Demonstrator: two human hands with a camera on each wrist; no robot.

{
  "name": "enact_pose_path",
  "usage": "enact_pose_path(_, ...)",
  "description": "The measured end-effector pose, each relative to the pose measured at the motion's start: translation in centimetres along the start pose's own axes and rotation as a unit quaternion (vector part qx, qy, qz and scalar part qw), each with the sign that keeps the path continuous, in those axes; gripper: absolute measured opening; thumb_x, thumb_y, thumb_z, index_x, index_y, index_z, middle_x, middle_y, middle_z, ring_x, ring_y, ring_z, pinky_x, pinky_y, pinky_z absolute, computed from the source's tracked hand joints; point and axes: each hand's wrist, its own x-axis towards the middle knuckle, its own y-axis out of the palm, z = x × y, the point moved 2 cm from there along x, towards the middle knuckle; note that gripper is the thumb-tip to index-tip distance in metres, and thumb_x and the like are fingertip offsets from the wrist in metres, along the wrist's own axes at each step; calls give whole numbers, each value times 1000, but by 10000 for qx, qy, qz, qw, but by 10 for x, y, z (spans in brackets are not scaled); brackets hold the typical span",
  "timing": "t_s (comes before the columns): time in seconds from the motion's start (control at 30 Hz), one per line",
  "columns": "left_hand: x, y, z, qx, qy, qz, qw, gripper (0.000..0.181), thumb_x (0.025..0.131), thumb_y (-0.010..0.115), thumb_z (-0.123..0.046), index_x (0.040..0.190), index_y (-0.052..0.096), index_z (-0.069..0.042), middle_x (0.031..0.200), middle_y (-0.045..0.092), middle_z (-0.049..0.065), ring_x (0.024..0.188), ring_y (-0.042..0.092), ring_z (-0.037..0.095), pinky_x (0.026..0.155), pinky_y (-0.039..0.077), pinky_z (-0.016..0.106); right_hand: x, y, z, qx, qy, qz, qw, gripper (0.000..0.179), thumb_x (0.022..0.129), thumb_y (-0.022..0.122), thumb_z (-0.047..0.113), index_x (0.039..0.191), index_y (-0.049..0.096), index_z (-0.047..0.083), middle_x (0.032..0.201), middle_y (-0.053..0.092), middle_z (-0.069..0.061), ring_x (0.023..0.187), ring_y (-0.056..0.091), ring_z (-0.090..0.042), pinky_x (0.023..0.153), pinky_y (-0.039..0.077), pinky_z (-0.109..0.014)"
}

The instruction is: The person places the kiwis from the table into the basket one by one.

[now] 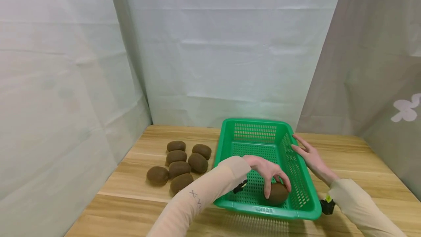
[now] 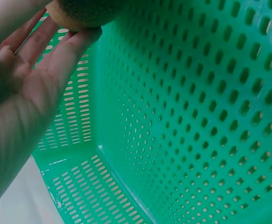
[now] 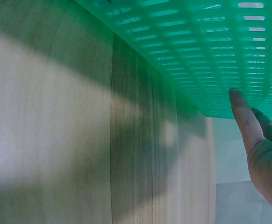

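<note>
Inside the green plastic basket [image 1: 263, 210], at its near right corner, my left hand [image 1: 268, 169] grips a brown kiwifruit [image 1: 277, 194] from above with thumb and fingers. In the left wrist view the kiwifruit [image 2: 82, 16] is cut off by the top edge, with fingertips against its underside. My right hand [image 1: 310, 156] touches the basket's right rim with its fingers mostly straight. The right wrist view shows part of that hand [image 3: 264, 144] against the outside of the perforated wall [image 3: 211, 60]. No other fruit shows inside the basket.
Several kiwifruits [image 1: 179, 169] lie grouped on the wooden table [image 1: 131, 207], left of the basket. Pale cloth [image 1: 223, 57] hangs behind the table and along both sides. The left forearm [image 1: 204, 193] crosses over the basket's left rim.
</note>
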Motion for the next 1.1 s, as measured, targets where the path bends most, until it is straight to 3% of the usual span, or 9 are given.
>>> enact_pose_path(0.17, 7, 3, 2, 119, -6, 73, 9999, 65, 64, 78, 8, 121, 55, -13, 117, 49, -15, 115, 39, 7, 90, 32, 18, 0, 0, 0, 37, 13, 44, 10000, 62, 95, 46, 36, 146, 18, 15, 145, 13, -20, 121, 28, -46, 85, 35, -59)
enact_pose_path(0.4, 6, 3, 0, 155, -175, -8, 9997, 66, 64, 78, 8, 121, 56, -16, 119, 47, -16, 118, 37, 9, 91, 33, 21, 1, 0, 0, 88, 44, 19, 9999, 63, 95, 46, 37, 146, 18, 15, 145, 14, -22, 120, 30, -46, 85, 36, -58)
enact_pose_path(0.6, 13, 3, 5, 180, 0, 279, 9994, 67, 63, 79, 6, 122, 55, -17, 121, 46, -16, 118, 36, 6, 93, 31, 22, 1, 0, -2, 33, -14, -7, 10000, 63, 95, 46, 37, 145, 19, 13, 145, 13, -20, 121, 27, -47, 87, 32, -61)
enact_pose_path(0.73, 10, 0, 3, 130, 123, 320, 9993, 68, 64, 77, 8, 124, 54, -16, 123, 46, -16, 119, 35, 3, 95, 29, 21, 2, 1, -1, 96, -6, -26, 10000, 62, 95, 47, 36, 145, 19, 12, 145, 14, -21, 120, 28, -47, 87, 32, -61)
enact_pose_path(0.9, -1, -4, -5, -158, 249, 105, 9995, 67, 67, 74, 12, 126, 52, -12, 126, 47, -12, 118, 34, 1, 94, 30, 19, 1, 0, 0, 52, 45, 15, 10000, 63, 95, 46, 37, 146, 18, 13, 145, 14, -22, 121, 27, -47, 86, 32, -62)
enact_pose_path(1.1, -9, -10, -6, -176, 451, -221, 9986, 66, 68, 75, 8, 127, 51, -11, 128, 48, -7, 116, 37, 0, 93, 33, 21, 0, 0, -1, 46, 154, 99, 9998, 64, 95, 45, 38, 146, 16, 13, 145, 12, -23, 121, 25, -49, 85, 32, -63)
